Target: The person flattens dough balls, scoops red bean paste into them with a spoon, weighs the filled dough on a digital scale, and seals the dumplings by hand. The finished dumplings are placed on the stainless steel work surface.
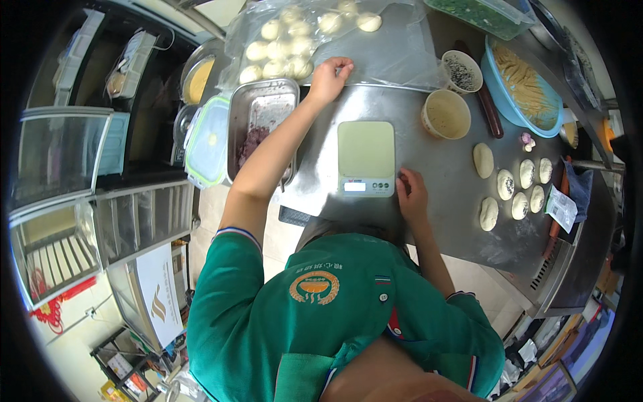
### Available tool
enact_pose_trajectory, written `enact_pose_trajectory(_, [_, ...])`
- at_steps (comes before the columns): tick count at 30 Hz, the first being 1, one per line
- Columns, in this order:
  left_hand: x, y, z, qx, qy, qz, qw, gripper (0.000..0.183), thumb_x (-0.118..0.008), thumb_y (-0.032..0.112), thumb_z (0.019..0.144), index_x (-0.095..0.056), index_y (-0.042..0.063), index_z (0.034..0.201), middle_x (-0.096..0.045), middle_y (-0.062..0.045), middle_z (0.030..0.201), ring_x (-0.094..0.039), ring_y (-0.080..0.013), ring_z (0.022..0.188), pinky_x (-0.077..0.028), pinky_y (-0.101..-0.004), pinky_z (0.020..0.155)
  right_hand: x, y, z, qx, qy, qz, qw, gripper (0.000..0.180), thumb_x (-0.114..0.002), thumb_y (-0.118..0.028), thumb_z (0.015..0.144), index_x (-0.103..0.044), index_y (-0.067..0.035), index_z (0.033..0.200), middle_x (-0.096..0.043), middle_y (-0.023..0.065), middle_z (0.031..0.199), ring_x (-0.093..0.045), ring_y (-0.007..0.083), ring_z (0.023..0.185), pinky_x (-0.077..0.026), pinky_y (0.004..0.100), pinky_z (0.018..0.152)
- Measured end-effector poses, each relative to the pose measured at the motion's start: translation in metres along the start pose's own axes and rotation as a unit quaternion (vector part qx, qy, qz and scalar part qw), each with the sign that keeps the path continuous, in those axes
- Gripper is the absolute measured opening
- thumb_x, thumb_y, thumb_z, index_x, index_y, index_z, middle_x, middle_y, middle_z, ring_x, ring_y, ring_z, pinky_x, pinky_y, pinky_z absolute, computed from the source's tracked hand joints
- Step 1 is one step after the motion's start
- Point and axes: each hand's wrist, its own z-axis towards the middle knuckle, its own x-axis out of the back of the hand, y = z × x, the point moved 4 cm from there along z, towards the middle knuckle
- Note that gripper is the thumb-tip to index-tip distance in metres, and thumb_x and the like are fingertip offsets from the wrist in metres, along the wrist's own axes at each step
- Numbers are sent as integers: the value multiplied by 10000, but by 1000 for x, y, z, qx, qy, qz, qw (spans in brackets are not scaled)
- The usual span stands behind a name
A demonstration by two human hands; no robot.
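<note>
My left hand (331, 78) is over the near edge of a plastic sheet (382, 60), its fingers bent; whether it holds anything cannot be told. Up and left of it, round pale dough balls (277, 49) lie under clear plastic. My right hand (412, 193), fingers curled, rests at the right edge of a digital kitchen scale (366, 151) whose platform is bare. Under my left forearm stands a steel pan (263, 95) with purple filling (252, 140). To the right lie oval dough pieces (483, 161), several with dark seeds on top (505, 185).
Two tubs stand beyond the scale, one with seeds (459, 73), one with pale contents (446, 114). A dark rolling pin (488, 110) lies beside a blue basin (545, 131) of tan filling. A green-rimmed lid (207, 143) leans left of the pan. A packet (561, 207) lies far right.
</note>
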Motion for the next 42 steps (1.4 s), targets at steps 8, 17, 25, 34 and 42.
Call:
enact_pose_trajectory(8, [-110,-70,164,176,-11,232,957,553,-763,444,811,-704,-39,1074,-707,-218,1085,-684,-293,995,-537,-373,865,31,21,-4,-82,-1,-13,997,275,-653,-118,913,-637,-19,1169,-630,148,1058,-640,283,887,-528,366,788])
enact_pose_trajectory(17, [-150,-48,212,321,219,80,918,562,-826,292,781,-604,-15,1196,-585,-209,1251,-559,-361,1148,-494,-439,955,23,-2,24,111,-176,-157,965,633,-760,-372,814,-558,-140,1368,-418,147,1519,-407,352,1381,-359,554,1100])
enact_pose_trajectory(25, [-76,27,73,271,12,-542,795,440,-716,35,872,-501,-6,1254,-638,-107,1121,-633,-181,925,-515,-320,761,-37,4,80,248,-230,-253,907,753,-713,-434,803,-442,-272,1487,-293,64,1619,-285,336,1469,-248,665,1125])
enact_pose_trajectory(34, [38,90,-198,8,119,-10,993,532,-646,7,856,-527,12,1374,-623,-168,1243,-595,-248,1168,-450,-396,1028,-43,-6,94,239,-148,-269,921,723,-742,-315,821,-456,-323,1485,-312,16,1612,-325,334,1450,-296,654,1108])
enact_pose_trajectory(42, [-1,29,-323,-30,-178,274,945,689,-649,220,902,-362,79,1512,-356,-126,1566,-320,-306,1464,-215,-555,1194,-35,6,79,242,-94,-362,895,631,-707,-348,872,-481,-336,1461,-352,25,1587,-350,324,1439,-270,660,1127])
